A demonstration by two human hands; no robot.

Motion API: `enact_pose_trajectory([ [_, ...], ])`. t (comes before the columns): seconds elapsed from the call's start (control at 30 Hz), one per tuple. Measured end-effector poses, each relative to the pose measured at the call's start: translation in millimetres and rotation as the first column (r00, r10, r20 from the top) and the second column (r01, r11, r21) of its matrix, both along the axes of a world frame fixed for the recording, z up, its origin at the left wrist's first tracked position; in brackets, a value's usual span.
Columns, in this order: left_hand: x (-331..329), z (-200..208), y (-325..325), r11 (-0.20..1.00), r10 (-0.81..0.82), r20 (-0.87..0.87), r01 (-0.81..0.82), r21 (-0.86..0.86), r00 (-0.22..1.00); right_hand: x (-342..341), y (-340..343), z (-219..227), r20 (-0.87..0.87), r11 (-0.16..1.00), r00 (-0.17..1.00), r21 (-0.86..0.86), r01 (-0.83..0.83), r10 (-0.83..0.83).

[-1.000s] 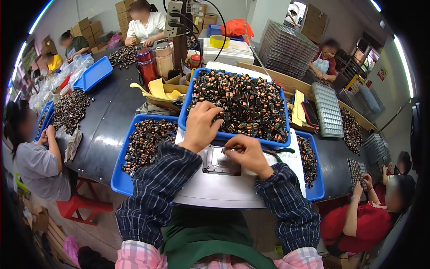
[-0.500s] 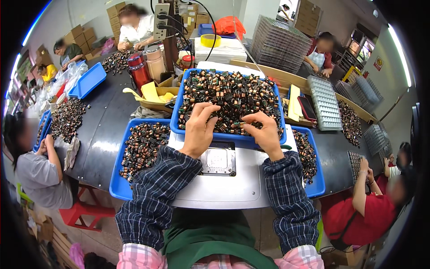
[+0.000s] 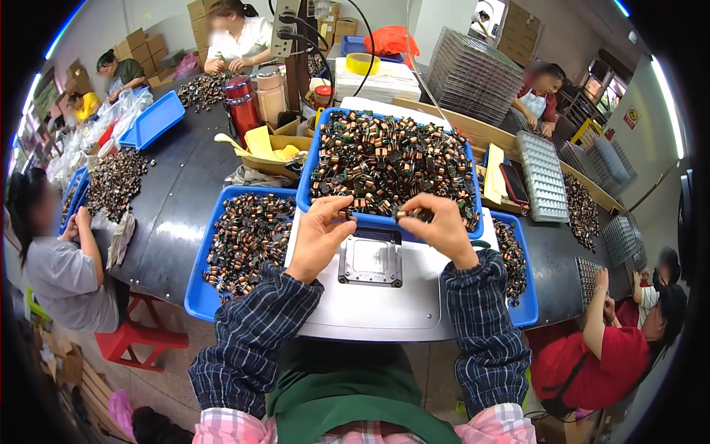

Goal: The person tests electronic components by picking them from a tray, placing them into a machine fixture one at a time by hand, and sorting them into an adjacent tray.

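Observation:
A blue tray [image 3: 479,214] heaped with small copper-wound coils [image 3: 388,159] on black and green bases stands in front of me. At its near edge, my left hand [image 3: 319,235] pinches a small coil between thumb and forefinger. My right hand [image 3: 442,228] is closed on another coil at the same edge, its thumb and forefinger together. The fingers partly hide both pieces. Between and below the hands, a square metal fixture [image 3: 371,259] is set into a pale machine top [image 3: 414,296].
More coils fill a blue tray [image 3: 198,277] on the left and another blue tray [image 3: 526,285] on the right. A red flask [image 3: 242,111], yellow gloves [image 3: 262,144] and a white cell tray [image 3: 545,177] stand beyond. Several co-workers sit around the dark table [image 3: 174,222].
Both hands have drawn back from the coil heap to the tray's near edge, their fingers now closed on coils. The whole view has shifted slightly.

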State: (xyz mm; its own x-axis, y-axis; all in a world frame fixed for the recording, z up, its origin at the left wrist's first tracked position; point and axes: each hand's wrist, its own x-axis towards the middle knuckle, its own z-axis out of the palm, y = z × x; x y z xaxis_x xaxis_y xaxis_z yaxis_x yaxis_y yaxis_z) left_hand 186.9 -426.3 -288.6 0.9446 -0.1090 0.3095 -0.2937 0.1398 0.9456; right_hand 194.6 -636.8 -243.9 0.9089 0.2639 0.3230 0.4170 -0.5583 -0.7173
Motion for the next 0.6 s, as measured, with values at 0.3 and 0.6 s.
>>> enact_pose_trajectory([
  [0.3,-5,4,-1,0.996,-0.082,-0.173,0.078,-0.031,0.982,-19,22,-27,0.045,0.923,0.959,-0.286,-0.257,0.280],
  [0.6,-7,0,-2,0.997,-0.048,-0.086,0.053,0.063,0.995,-17,25,-29,0.035,0.916,0.952,-0.286,-0.282,0.304],
])
